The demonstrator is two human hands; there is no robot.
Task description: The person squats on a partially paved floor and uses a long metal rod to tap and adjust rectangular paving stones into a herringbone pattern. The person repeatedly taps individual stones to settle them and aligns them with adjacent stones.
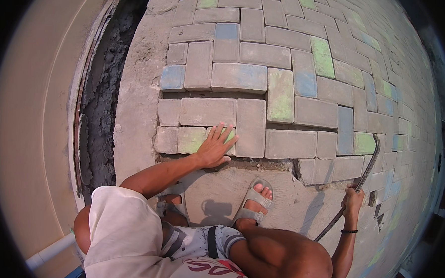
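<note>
My left hand [214, 147] lies flat with its fingers spread over a green-tinted paving block [229, 137] at the near edge of the paving. Beside it are another green-tinted block [190, 139] and an upright grey block [250, 129]. A long grey block [208, 111] sits just beyond my fingertips. My right hand [353, 201] is wrapped round a dark ribbed steel bar [369, 168]. The bar slants, its bent upper end over a green block [364, 143] at the right. Its lower end passes behind my knee.
Open gaps run behind the near rows, one beyond the long grey block [214, 95], another behind a wide block [291, 144]. A concrete strip [140, 81], a dark trench [105, 99] and a beige wall [30, 106] lie left. My sandalled feet [255, 200] stand on bare ground.
</note>
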